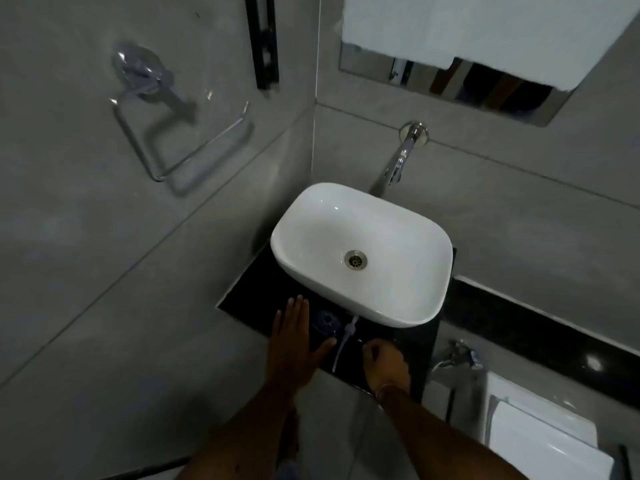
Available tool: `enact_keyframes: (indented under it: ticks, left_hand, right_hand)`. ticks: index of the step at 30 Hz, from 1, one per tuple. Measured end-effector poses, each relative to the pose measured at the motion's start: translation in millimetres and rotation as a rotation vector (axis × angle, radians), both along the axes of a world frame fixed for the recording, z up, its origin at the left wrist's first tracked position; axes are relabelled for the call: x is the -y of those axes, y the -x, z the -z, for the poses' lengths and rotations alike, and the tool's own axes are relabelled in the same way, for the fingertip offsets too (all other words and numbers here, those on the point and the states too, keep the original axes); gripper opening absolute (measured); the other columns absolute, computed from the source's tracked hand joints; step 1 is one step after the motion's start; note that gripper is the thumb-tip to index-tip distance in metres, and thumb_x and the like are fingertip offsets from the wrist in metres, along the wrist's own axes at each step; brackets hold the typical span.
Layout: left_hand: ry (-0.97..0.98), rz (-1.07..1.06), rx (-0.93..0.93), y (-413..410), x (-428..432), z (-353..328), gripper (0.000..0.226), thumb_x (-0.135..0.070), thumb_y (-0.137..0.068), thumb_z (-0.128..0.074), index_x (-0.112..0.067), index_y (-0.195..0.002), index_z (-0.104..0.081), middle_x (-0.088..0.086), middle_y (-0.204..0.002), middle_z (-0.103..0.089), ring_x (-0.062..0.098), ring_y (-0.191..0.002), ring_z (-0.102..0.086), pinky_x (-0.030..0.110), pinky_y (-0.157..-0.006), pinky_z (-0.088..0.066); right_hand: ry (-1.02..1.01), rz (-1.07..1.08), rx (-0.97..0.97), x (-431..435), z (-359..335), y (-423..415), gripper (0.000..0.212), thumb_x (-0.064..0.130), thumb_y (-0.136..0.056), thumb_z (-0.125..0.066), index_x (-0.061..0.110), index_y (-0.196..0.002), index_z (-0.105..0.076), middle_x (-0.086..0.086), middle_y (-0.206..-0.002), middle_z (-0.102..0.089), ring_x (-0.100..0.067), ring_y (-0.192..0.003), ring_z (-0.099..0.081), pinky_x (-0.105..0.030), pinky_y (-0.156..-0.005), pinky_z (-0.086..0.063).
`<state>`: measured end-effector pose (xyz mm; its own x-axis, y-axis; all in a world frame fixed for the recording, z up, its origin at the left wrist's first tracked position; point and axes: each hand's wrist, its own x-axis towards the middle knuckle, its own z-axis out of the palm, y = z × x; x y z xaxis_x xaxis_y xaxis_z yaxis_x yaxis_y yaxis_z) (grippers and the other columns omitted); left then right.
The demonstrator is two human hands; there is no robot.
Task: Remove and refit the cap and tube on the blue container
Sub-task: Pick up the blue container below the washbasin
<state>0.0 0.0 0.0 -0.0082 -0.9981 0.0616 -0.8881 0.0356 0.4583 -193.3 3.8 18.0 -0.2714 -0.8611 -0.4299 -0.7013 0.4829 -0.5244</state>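
Note:
A small blue container (325, 323) stands on the black counter (256, 299), just in front of the white basin. A thin white tube (343, 344) with a white cap piece lies on the counter right of the container, running from near the basin toward the counter's front edge. My left hand (294, 344) lies flat and open on the counter beside the container, thumb stretched toward the tube. My right hand (384, 365) rests on the counter right of the tube with fingers curled; whether it holds anything is hidden.
A white basin (363, 251) fills the counter's back, with a chrome wall tap (398, 161) above it. A chrome towel ring (180, 140) hangs on the left wall. A white toilet tank (540, 434) and a chrome valve (457, 355) sit at lower right.

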Motion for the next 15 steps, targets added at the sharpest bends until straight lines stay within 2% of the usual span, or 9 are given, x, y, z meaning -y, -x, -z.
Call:
enact_keyframes:
  ticks: [2,5,7,11,15]
  left_hand:
    - [-0.06,-0.025,-0.093,-1,16,15,0.104,-0.076,-0.085,-0.05,-0.008,-0.157,-0.02,0.009,-0.167,-0.022,0.023,-0.155,-0.011,0.044,-0.126,-0.014]
    - [-0.131,-0.041,-0.205,1,30,28,0.112,-0.069,-0.077,-0.068,-0.007,-0.156,-0.022,0.009,-0.165,-0.027,0.021,-0.154,-0.013,0.04,-0.125,-0.012]
    - [-0.137,-0.035,-0.285,2,36,35,0.112,-0.068,-0.074,-0.072,-0.007,-0.155,-0.027,0.008,-0.163,-0.032,0.017,-0.153,-0.013,0.039,-0.124,-0.013]
    - [-0.145,0.01,-0.368,3,41,45,0.1,-0.078,-0.077,-0.059,-0.013,-0.15,-0.04,0.001,-0.161,-0.037,0.012,-0.153,-0.015,0.041,-0.126,-0.016]
    - [-0.187,0.044,-0.427,-1,43,52,0.095,-0.081,-0.077,-0.055,-0.019,-0.148,-0.043,-0.001,-0.157,-0.044,0.014,-0.152,-0.022,0.042,-0.125,-0.021]
  right_hand:
    - [-0.037,0.184,0.058,19,12,-12,0.027,0.037,-0.097,-0.064,0.02,-0.111,-0.078,-0.013,-0.121,-0.077,-0.036,-0.114,-0.072,-0.037,-0.095,-0.057]
    - [-0.089,0.334,0.104,42,18,-33,0.039,0.05,-0.088,-0.074,0.019,-0.112,-0.08,-0.012,-0.121,-0.079,-0.037,-0.119,-0.071,-0.037,-0.1,-0.054]
    - [-0.083,0.395,0.105,55,26,-45,0.041,0.049,-0.085,-0.077,0.018,-0.111,-0.079,-0.012,-0.118,-0.08,-0.037,-0.117,-0.072,-0.037,-0.099,-0.055]
    - [-0.08,0.384,0.065,66,36,-57,0.027,0.037,-0.089,-0.071,0.014,-0.097,-0.082,-0.018,-0.106,-0.082,-0.04,-0.104,-0.075,-0.04,-0.091,-0.061]
    - [-0.106,0.255,0.061,60,31,-47,0.02,0.032,-0.091,-0.071,0.014,-0.084,-0.071,-0.021,-0.105,-0.079,-0.039,-0.104,-0.074,-0.033,-0.08,-0.051]
